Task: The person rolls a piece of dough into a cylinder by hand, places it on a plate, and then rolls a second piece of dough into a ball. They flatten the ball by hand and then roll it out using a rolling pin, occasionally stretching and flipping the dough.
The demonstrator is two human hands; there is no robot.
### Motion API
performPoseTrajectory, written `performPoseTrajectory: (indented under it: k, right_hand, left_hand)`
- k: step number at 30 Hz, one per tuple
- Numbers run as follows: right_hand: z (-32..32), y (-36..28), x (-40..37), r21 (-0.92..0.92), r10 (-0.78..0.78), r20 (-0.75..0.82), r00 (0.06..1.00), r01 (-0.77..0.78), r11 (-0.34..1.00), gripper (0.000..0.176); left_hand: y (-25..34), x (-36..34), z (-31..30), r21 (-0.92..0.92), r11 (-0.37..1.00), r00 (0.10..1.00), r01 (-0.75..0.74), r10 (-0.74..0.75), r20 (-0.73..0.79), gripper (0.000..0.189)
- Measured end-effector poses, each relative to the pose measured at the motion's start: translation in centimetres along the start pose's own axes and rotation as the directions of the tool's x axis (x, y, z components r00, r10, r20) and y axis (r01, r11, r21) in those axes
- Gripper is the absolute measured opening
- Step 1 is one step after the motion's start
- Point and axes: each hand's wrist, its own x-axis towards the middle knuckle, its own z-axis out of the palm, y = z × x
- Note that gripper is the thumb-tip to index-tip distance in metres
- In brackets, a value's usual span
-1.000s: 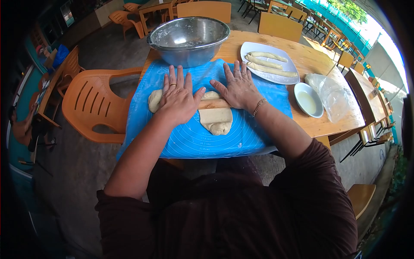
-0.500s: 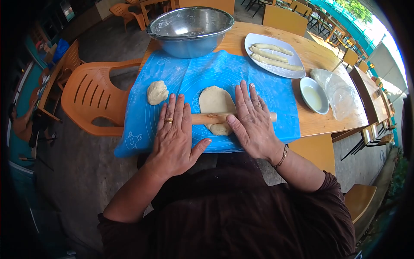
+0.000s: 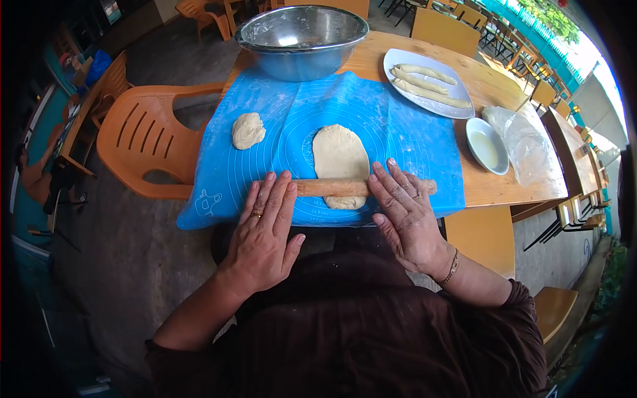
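A wooden rolling pin (image 3: 332, 188) lies across the lower part of a flattened oval of dough (image 3: 340, 156) on a blue baking mat (image 3: 279, 159). My left hand (image 3: 261, 229) rests flat on the pin's left end, its fingers stretched forward. On the right end lies my right hand (image 3: 409, 215), palm down with the fingers extended. Neither hand wraps round the pin. A rough lump of dough (image 3: 248, 131) sits on the mat, beyond my left hand and apart from it.
A large steel bowl (image 3: 302, 63) stands at the table's back. On the right are a white plate (image 3: 405, 99) with three dough strips, a small white bowl (image 3: 488, 147) of pale liquid and a clear plastic bag (image 3: 527, 156). An orange chair (image 3: 149, 142) stands left of the table.
Both hands have drawn back toward my body, and the rolling pin has rolled nearer the front edge of the dough. More of the flattened dough shows behind the pin.
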Motion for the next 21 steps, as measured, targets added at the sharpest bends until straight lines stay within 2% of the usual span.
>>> performPoseTrajectory:
  k: [1, 3, 4, 6, 7, 9, 13, 15, 16, 17, 18, 19, 20, 21]
  right_hand:
    - [0.3, 0.3, -0.1, 0.0, 0.0, 0.0, 1.0, 0.0, 1.0, 0.057]
    - [0.6, 1.0, -0.1, -0.016, -0.056, -0.115, 0.992, 0.054, 0.998, 0.051]
    - [0.4, 1.1, 0.5, -0.022, -0.061, -0.121, 0.991, 0.059, 0.998, 0.051]
    - [0.2, 0.9, 1.7, 0.011, 0.098, -0.079, 0.992, -0.098, 0.995, 0.041]
    - [0.2, 0.9, 2.0, 0.007, 0.092, -0.086, 0.992, -0.092, 0.996, 0.041]
    - [0.5, 1.1, 2.3, 0.017, 0.049, -0.177, 0.983, -0.046, 0.999, 0.031]
    - [-0.9, 0.8, 1.8, -0.109, -0.019, -0.277, 0.961, -0.011, 0.994, 0.027]
    - [-1.5, 1.3, 1.1, -0.084, 0.028, -0.351, 0.936, -0.061, 0.995, 0.027]
    - [-1.8, 1.8, 0.7, -0.076, 0.068, -0.383, 0.921, -0.104, 0.992, 0.029]
    - [-2.1, 2.3, 0.2, -0.081, 0.069, -0.388, 0.919, -0.109, 0.991, 0.029]
    - [-2.4, 2.9, -0.4, 0.028, 0.177, -0.429, 0.886, -0.183, 0.983, 0.03]
    - [-2.7, 3.4, -1.0, 0.14, 0.287, -0.457, 0.842, -0.25, 0.958, 0.031]
    - [-3.1, 4.1, -1.8, 0.16, 0.321, -0.478, 0.818, -0.279, 0.947, 0.033]
    - [-3.6, 4.4, -2.4, 0.16, 0.326, -0.479, 0.815, -0.284, 0.945, 0.033]
  left_hand:
    - [0.0, 0.0, 0.1, 0.0, 1.0, 1.0, 0.0, 0.0, 0.0, 0.069]
    - [-0.3, 0.4, 0.4, -0.031, 0.999, 0.989, -0.035, 0.03, -0.148, 0.053]
    - [-0.8, 1.0, 0.3, -0.026, 0.999, 0.987, -0.038, 0.033, -0.155, 0.053]
    - [-2.4, 2.9, -0.4, -0.219, 0.975, 0.984, -0.032, -0.007, -0.176, 0.033]
    - [-2.7, 4.2, -1.2, -0.214, 0.976, 0.983, -0.035, -0.005, -0.184, 0.033]
    - [-2.8, 7.2, -3.1, -0.492, 0.861, 0.988, 0.128, -0.154, -0.012, 0.022]
    - [-4.5, 13.2, -3.2, -0.505, 0.85, 0.987, 0.15, -0.156, 0.032, 0.024]
    - [-5.7, 15.5, 0.0, -0.472, 0.881, 1.0, -0.003, 0.015, 0.022, 0.031]
    - [-6.2, 16.0, 1.9, -0.471, 0.882, 1.0, -0.011, 0.023, 0.019, 0.031]
    - [-6.6, 16.4, 3.9, -0.297, 0.946, 0.99, -0.132, 0.108, -0.094, 0.035]
    - [-6.7, 16.8, 4.9, -0.103, 0.967, 0.959, -0.231, 0.209, -0.189, 0.04]
    - [-5.5, 17.1, 3.5, -0.103, 0.966, 0.958, -0.237, 0.215, -0.189, 0.04]
    - [-4.5, 17.4, 1.9, -0.171, 0.985, 0.998, -0.012, 0.021, 0.052, 0.042]
    - [-3.6, 17.6, 0.8, -0.179, 0.958, 0.94, 0.222, -0.162, 0.299, 0.044]
